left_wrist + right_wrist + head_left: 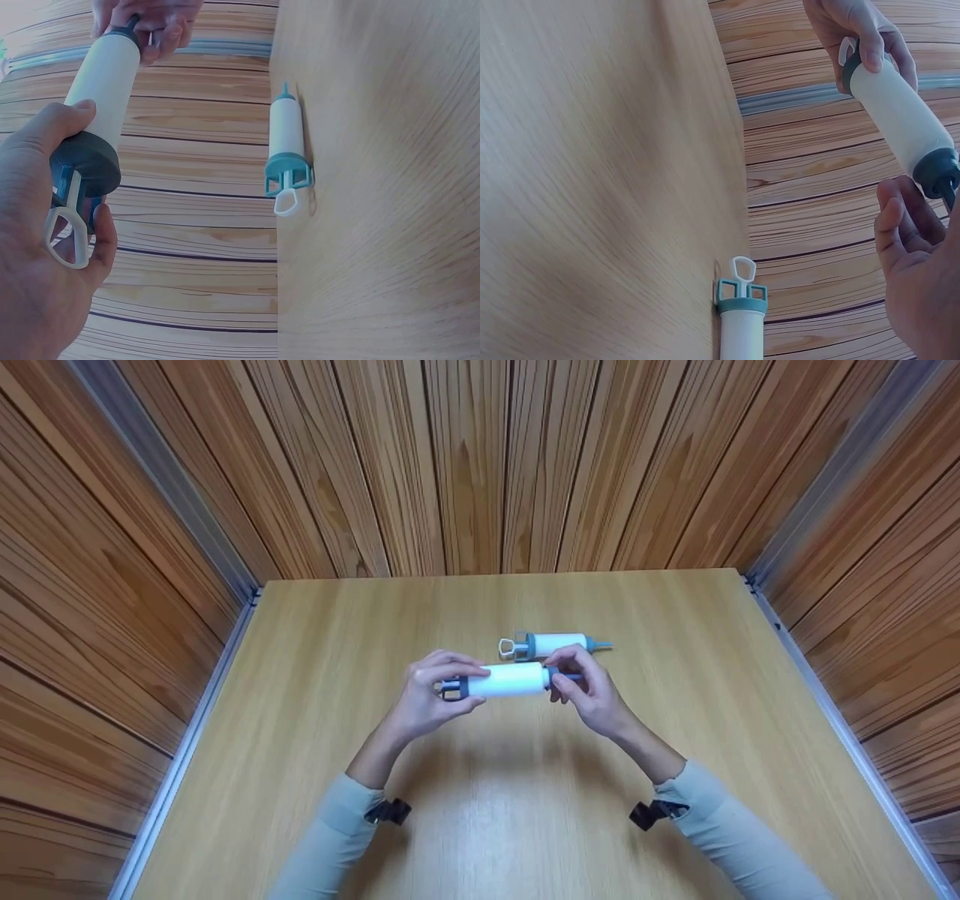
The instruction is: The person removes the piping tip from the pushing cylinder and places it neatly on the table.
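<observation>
A large syringe [508, 680] is held level above the table, with a white barrel, dark blue-grey end caps and a thin nozzle. My left hand [435, 697] grips it at the plunger end, thumb and fingers on either side of the barrel. In the left wrist view, a white loop handle [69, 238] shows beside the palm. At the other end my right hand [592, 694] pinches the nozzle end by the dark cap [936, 169]; its fingertips hide part of the nozzle. Just behind, a second syringe [559, 644] with teal ends lies on the table, nozzle pointing right.
The wooden table [300, 660] is edged by metal rails [187, 735] at the sides. Wood-plank walls [465, 465] rise at the back and on both sides. Each wrist carries a small black camera [388, 811].
</observation>
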